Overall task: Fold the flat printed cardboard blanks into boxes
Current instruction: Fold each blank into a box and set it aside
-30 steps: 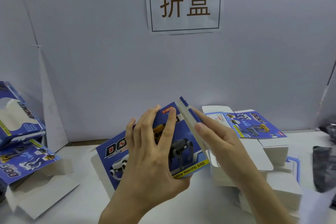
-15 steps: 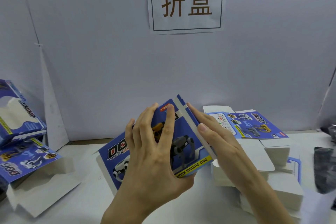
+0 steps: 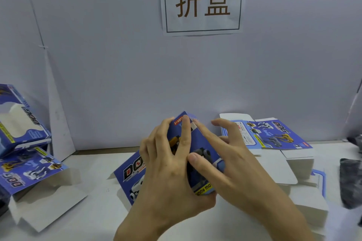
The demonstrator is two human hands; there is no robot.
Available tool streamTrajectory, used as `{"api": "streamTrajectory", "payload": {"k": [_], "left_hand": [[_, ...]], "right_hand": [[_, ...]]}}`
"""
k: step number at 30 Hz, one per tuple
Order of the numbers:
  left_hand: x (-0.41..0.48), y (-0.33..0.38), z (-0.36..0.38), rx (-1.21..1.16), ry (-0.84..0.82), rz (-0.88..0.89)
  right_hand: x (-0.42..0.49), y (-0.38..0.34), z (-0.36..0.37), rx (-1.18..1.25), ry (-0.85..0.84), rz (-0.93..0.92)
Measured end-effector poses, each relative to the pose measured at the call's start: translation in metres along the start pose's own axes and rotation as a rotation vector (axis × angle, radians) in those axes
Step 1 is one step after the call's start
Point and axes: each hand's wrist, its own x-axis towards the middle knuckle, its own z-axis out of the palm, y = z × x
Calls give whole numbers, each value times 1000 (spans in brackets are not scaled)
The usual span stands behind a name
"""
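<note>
While the left hand [image 3: 166, 178] grips the blank [image 3: 133, 170] and the right hand [image 3: 235, 172] pinches its side, uneven pressure could crease it crookedly.

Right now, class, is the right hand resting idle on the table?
No, the right hand pinches the blue box with thumb and forefinger while the left hand grips it.

Wall sign [image 3: 202, 1] reads 折盒, brown, in a frame. Held box [image 3: 133, 170] shows "DO" of its logo, a red "3+" tag and a yellow strip, "unny mo". Right blank [image 3: 274, 135] says DOG, as do left box [image 3: 29, 123] and left blank [image 3: 25, 174].
</note>
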Motion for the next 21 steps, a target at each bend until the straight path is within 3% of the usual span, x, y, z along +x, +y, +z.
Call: {"api": "streamTrajectory", "payload": {"k": [4,7,9,14,19,21], "left_hand": [[3,-8,-2,4,8,-29],[3,-9,-2,-150,11,-195],[3,-11,-3,-260,-15,-215],[9,-26,-16,-746,63,-284],[6,-27,-21,-1309,-32,-343],[5,-23,-20,-1402,8,-347]], "right_hand": [[3,2,10,267,62,-15],[7,10,12,505,144,32],[10,15,10,710,170,74],[8,23,-5,789,313,-41],[7,14,0,945,347,-73],[8,9,4,979,381,-89]]}}
